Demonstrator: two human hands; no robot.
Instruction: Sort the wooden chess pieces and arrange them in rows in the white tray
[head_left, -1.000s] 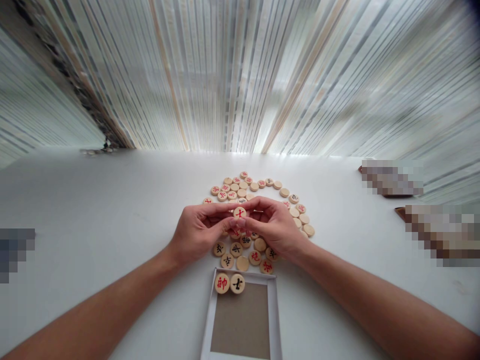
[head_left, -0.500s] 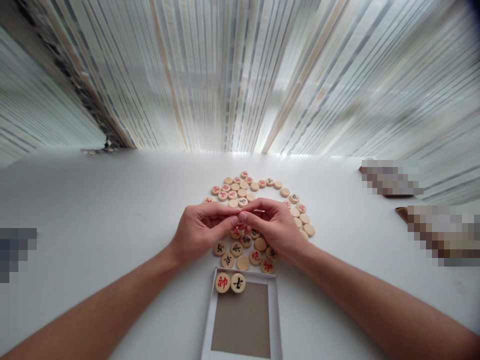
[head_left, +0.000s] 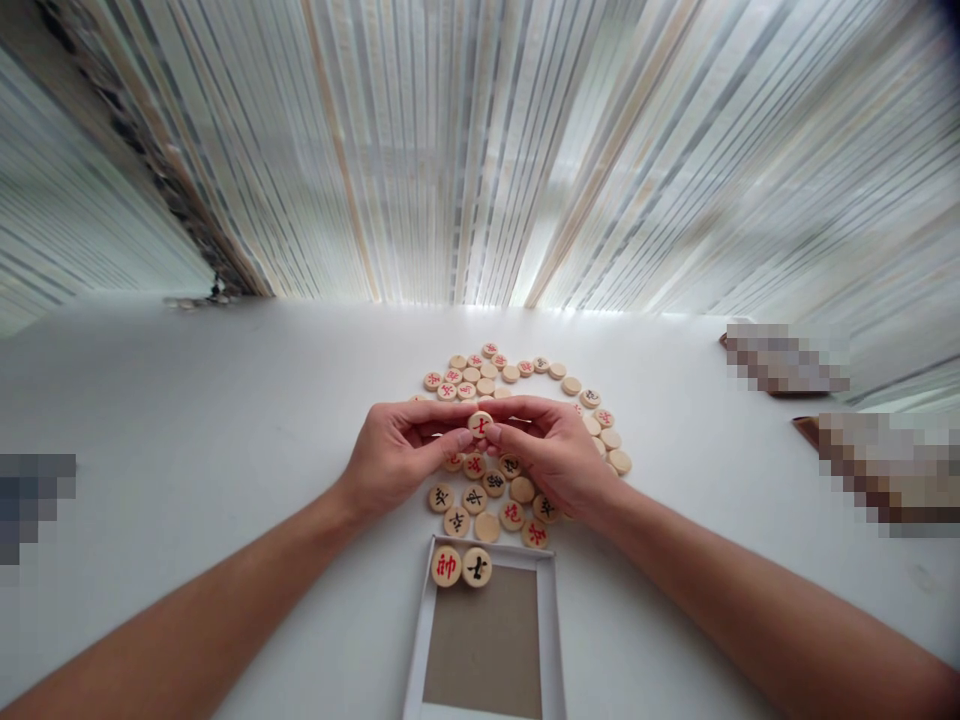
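Observation:
My left hand (head_left: 397, 455) and my right hand (head_left: 551, 450) meet over a heap of round wooden chess pieces (head_left: 517, 385) on the white table (head_left: 225, 430). Both pinch one wooden piece (head_left: 480, 424) with a red character facing me, held between thumbs and forefingers. Below them lies a shallow white box (head_left: 555, 640) with a brown bottom. Two pieces stand in its far left corner: one with a red character (head_left: 446, 566) and one with a black character (head_left: 476, 567). More pieces (head_left: 487, 505) lie just under my hands.
Striped blinds or curtains (head_left: 480, 150) hang behind the table's far edge. Blurred-out objects sit at the right (head_left: 885, 470) and at the left edge (head_left: 34, 500). Small dark items (head_left: 199, 298) lie at the far left corner.
One second ago the red-marked piece faced me between my fingers; half a second ago it was turned or hidden in them; now its red face shows again.

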